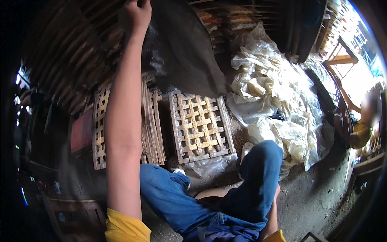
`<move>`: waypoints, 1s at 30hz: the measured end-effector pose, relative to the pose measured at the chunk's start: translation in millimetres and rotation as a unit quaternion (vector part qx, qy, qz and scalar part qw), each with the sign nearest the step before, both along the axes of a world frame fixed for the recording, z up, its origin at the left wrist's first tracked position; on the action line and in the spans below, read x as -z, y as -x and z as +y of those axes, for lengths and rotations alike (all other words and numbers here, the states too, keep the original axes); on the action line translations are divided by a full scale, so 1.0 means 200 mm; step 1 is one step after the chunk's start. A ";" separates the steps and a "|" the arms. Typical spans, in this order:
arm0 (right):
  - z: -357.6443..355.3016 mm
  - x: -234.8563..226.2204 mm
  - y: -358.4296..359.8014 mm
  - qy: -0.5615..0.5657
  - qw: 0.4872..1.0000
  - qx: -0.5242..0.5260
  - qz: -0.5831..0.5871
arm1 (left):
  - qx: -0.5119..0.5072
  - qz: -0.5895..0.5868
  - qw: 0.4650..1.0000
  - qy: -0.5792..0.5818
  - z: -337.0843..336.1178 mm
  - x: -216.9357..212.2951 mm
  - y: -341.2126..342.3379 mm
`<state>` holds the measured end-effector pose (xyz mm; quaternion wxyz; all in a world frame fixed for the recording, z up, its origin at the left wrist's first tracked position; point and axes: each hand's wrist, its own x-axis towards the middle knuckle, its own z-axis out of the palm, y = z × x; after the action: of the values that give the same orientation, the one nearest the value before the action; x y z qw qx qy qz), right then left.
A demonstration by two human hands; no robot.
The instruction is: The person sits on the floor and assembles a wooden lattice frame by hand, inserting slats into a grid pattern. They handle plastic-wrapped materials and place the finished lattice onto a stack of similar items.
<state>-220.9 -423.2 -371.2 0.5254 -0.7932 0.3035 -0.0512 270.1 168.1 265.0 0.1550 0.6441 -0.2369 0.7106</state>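
The left hand (135, 16) is raised, fingers closed on the upper edge of a dark sheet (181, 48) that hangs below and right of it. Beneath the sheet stands a woven bamboo frame (200, 127). The right hand (hidden behind the knee) cannot be judged.

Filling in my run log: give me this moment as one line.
left hand: raised, gripping dark sheet | right hand: hidden behind knee | below: woven bamboo tray | right: pile of pale plastic sheeting
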 end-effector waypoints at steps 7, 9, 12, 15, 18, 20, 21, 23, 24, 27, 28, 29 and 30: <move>0.10 -0.23 -0.04 0.078 0.997 0.013 -0.007 | 0.012 0.163 0.985 0.047 -0.40 0.67 0.58; 0.13 -0.38 -0.17 0.102 0.993 0.003 -0.055 | -0.022 0.248 0.967 0.056 -0.36 1.00 0.67; -0.02 -0.62 -0.44 0.130 0.979 0.000 -0.157 | 0.030 0.347 0.937 0.017 -0.48 1.40 0.79; -0.41 -0.83 -0.82 0.024 0.979 -0.042 -0.197 | 0.035 0.353 0.931 -0.083 -0.56 1.74 0.83; 0.16 -1.62 -1.19 -0.001 0.974 -0.090 -0.208 | 0.017 0.410 0.903 -0.127 -0.53 2.11 0.93; 0.32 -1.80 -1.37 0.005 0.957 -0.207 -0.205 | 0.031 0.436 0.886 -0.155 -0.55 2.34 0.98; 0.40 -1.81 -1.45 0.076 0.934 -0.280 -0.208 | 0.059 0.452 0.875 -0.161 -0.55 2.43 1.02; 0.73 -1.84 -1.55 0.126 0.911 -0.368 -0.138 | 0.064 0.493 0.852 -0.163 -0.50 2.58 1.12; 0.87 -1.81 -1.59 0.141 0.874 -0.436 -0.161 | 0.047 0.517 0.836 -0.177 -0.48 2.67 1.15; 1.09 -1.57 -1.62 0.215 0.819 -0.525 -0.086 | 0.068 0.569 0.794 -0.202 -0.52 2.86 1.22; 1.11 -1.42 -1.63 0.323 0.765 -0.555 -0.034 | 0.074 0.580 0.783 -0.215 -0.58 2.91 1.23; 1.17 -1.35 -1.60 0.323 0.761 -0.559 0.066 | 0.074 0.596 0.767 -0.227 -0.59 2.95 1.26; 1.14 -1.22 -1.58 0.302 0.776 -0.552 0.051 | 0.075 0.612 0.751 -0.236 -0.63 2.95 1.28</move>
<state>94.5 -195.1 -126.9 0.1806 -0.9442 -0.1908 0.1988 14.2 41.7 -325.0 0.1628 0.9373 -0.2996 0.0716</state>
